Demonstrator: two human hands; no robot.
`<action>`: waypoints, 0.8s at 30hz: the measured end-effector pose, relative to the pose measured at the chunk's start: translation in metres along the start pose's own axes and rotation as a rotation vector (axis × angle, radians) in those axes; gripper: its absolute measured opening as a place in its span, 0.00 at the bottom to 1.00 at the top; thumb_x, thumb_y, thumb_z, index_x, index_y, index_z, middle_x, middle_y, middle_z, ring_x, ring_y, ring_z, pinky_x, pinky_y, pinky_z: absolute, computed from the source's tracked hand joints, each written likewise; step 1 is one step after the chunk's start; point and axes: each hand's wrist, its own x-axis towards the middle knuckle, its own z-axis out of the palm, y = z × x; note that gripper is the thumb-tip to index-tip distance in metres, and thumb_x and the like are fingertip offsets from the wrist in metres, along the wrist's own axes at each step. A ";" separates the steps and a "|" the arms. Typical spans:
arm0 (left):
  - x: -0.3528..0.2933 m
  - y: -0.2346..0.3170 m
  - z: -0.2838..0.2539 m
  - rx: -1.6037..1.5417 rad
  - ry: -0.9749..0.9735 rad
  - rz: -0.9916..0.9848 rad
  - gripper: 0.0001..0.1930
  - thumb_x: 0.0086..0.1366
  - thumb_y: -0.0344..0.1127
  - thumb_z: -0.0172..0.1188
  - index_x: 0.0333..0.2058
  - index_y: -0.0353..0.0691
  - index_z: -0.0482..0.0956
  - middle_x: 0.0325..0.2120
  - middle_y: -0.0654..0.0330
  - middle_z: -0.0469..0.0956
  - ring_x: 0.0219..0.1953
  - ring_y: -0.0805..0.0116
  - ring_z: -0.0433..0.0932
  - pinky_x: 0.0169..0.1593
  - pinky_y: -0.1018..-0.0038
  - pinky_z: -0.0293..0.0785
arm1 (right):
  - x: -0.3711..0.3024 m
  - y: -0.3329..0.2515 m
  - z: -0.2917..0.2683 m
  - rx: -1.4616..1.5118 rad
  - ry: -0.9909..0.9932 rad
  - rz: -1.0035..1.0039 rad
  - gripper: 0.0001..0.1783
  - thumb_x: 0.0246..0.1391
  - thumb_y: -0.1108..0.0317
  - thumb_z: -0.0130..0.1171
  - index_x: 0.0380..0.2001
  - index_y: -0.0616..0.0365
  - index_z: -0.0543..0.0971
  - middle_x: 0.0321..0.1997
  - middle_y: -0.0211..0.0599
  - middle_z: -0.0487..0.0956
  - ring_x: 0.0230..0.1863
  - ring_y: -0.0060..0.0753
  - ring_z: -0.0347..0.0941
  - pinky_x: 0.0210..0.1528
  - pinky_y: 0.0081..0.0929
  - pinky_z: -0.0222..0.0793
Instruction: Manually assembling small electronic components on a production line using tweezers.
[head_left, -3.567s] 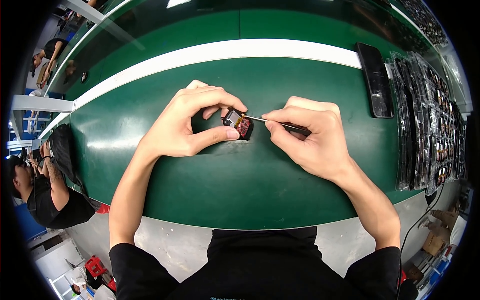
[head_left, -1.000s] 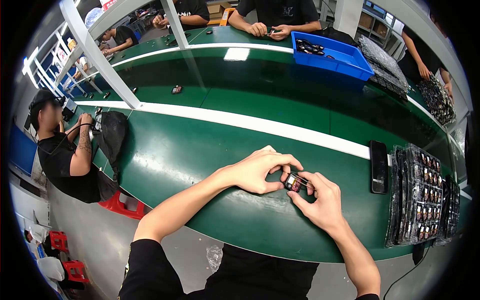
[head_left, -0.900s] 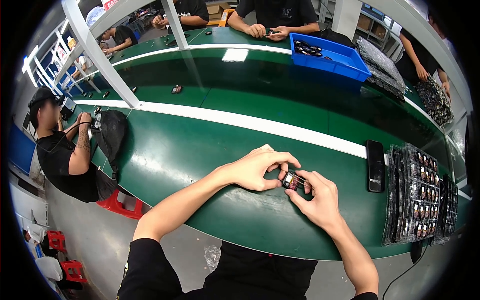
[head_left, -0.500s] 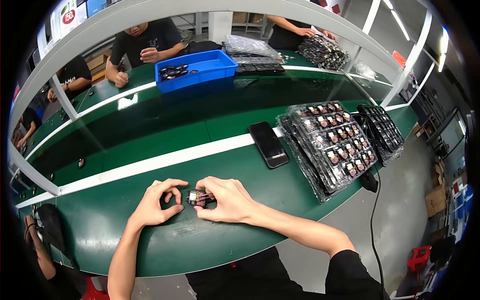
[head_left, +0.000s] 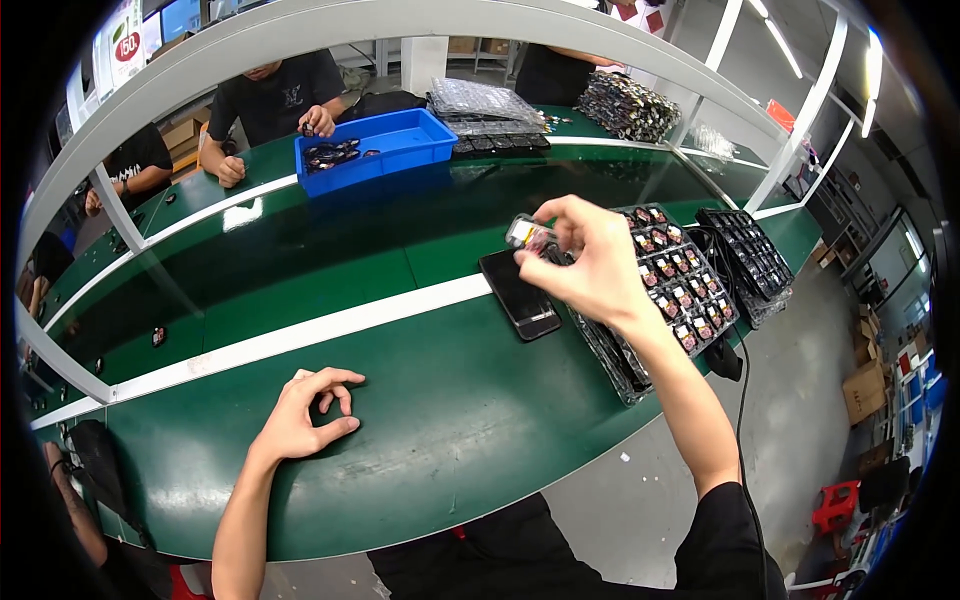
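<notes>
Between the thumb and fingers of my right hand [head_left: 590,255] is a small electronic module [head_left: 529,235], dark with a white and yellow patch. That hand is raised over the far end of a black phone [head_left: 521,296] and beside a stack of clear plastic trays [head_left: 715,292]. The trays' pockets carry rows of similar small modules; my hand and wrist hide part of the stack. On the green bench [head_left: 420,440], my left hand [head_left: 312,412] rests with fingers curled and apart, holding nothing.
A second stack of black trays [head_left: 752,255] stands to the right, with a cable [head_left: 742,400] hanging nearby. Across the conveyor are a blue bin [head_left: 390,150] and piled trays [head_left: 485,110]. Co-workers sit opposite. A white frame [head_left: 300,20] arches above. A black bag [head_left: 98,465] lies at left.
My right hand has lifted the small module off the bench area near my left hand and carried it right and away, over the phone. My left hand stays in place.
</notes>
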 end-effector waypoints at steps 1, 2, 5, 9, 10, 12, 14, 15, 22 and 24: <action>0.001 0.001 0.000 0.001 -0.005 -0.003 0.30 0.53 0.30 0.81 0.57 0.47 0.87 0.31 0.71 0.82 0.32 0.71 0.68 0.53 0.70 0.64 | 0.006 0.018 -0.006 -0.035 0.023 0.052 0.22 0.46 0.59 0.79 0.41 0.62 0.86 0.22 0.32 0.76 0.24 0.28 0.74 0.31 0.30 0.72; 0.002 0.002 0.001 -0.001 -0.011 -0.004 0.29 0.53 0.31 0.81 0.57 0.47 0.87 0.31 0.71 0.82 0.32 0.71 0.68 0.53 0.69 0.64 | 0.011 0.037 -0.012 -0.072 0.045 0.106 0.22 0.46 0.59 0.79 0.41 0.62 0.87 0.22 0.32 0.76 0.23 0.28 0.73 0.31 0.31 0.72; 0.006 0.004 0.003 0.002 -0.017 0.018 0.29 0.53 0.32 0.81 0.57 0.47 0.88 0.31 0.71 0.82 0.32 0.71 0.68 0.53 0.69 0.65 | 0.019 0.082 -0.033 -0.232 0.071 0.188 0.24 0.46 0.56 0.78 0.42 0.62 0.88 0.22 0.33 0.78 0.24 0.29 0.76 0.33 0.32 0.74; 0.003 0.002 0.001 -0.001 -0.011 0.027 0.28 0.53 0.32 0.81 0.55 0.46 0.89 0.31 0.71 0.82 0.32 0.71 0.68 0.53 0.69 0.65 | 0.025 0.103 -0.037 -0.295 -0.073 0.351 0.27 0.46 0.53 0.77 0.45 0.61 0.90 0.26 0.37 0.84 0.28 0.34 0.83 0.38 0.35 0.80; 0.002 0.003 0.000 0.004 -0.012 0.017 0.27 0.54 0.32 0.81 0.55 0.46 0.89 0.31 0.71 0.82 0.32 0.71 0.68 0.53 0.70 0.65 | 0.025 0.110 -0.035 -0.316 -0.121 0.396 0.27 0.46 0.52 0.77 0.45 0.61 0.90 0.27 0.38 0.86 0.30 0.36 0.85 0.40 0.36 0.82; 0.002 0.003 -0.001 0.007 -0.014 0.008 0.26 0.54 0.32 0.81 0.54 0.47 0.89 0.31 0.71 0.82 0.32 0.71 0.69 0.54 0.70 0.65 | 0.026 0.123 -0.032 -0.341 -0.147 0.441 0.28 0.45 0.51 0.78 0.44 0.61 0.91 0.31 0.41 0.89 0.35 0.39 0.89 0.46 0.37 0.85; 0.002 0.001 -0.001 0.020 -0.014 0.018 0.26 0.54 0.33 0.81 0.54 0.47 0.90 0.31 0.71 0.82 0.32 0.71 0.69 0.54 0.70 0.65 | 0.024 0.136 -0.033 -0.348 -0.133 0.461 0.28 0.45 0.50 0.78 0.44 0.61 0.91 0.34 0.42 0.91 0.38 0.40 0.90 0.49 0.38 0.85; 0.002 0.001 -0.001 0.020 -0.010 0.014 0.26 0.54 0.33 0.81 0.54 0.47 0.90 0.31 0.71 0.82 0.32 0.71 0.69 0.54 0.70 0.65 | 0.025 0.139 -0.034 -0.347 -0.142 0.502 0.29 0.45 0.48 0.79 0.42 0.61 0.92 0.37 0.45 0.92 0.40 0.41 0.91 0.52 0.38 0.85; 0.002 0.000 0.001 0.027 -0.005 0.040 0.23 0.54 0.34 0.81 0.51 0.46 0.91 0.31 0.70 0.83 0.31 0.71 0.70 0.53 0.69 0.66 | 0.023 0.143 -0.032 -0.303 -0.159 0.558 0.32 0.42 0.43 0.83 0.38 0.64 0.93 0.35 0.47 0.92 0.38 0.39 0.90 0.51 0.37 0.85; 0.003 0.000 0.001 0.022 -0.004 0.041 0.22 0.54 0.34 0.81 0.50 0.46 0.91 0.31 0.70 0.83 0.31 0.71 0.70 0.53 0.69 0.67 | 0.023 0.142 -0.035 -0.294 -0.169 0.576 0.33 0.42 0.42 0.83 0.38 0.64 0.93 0.35 0.47 0.92 0.39 0.39 0.90 0.51 0.37 0.85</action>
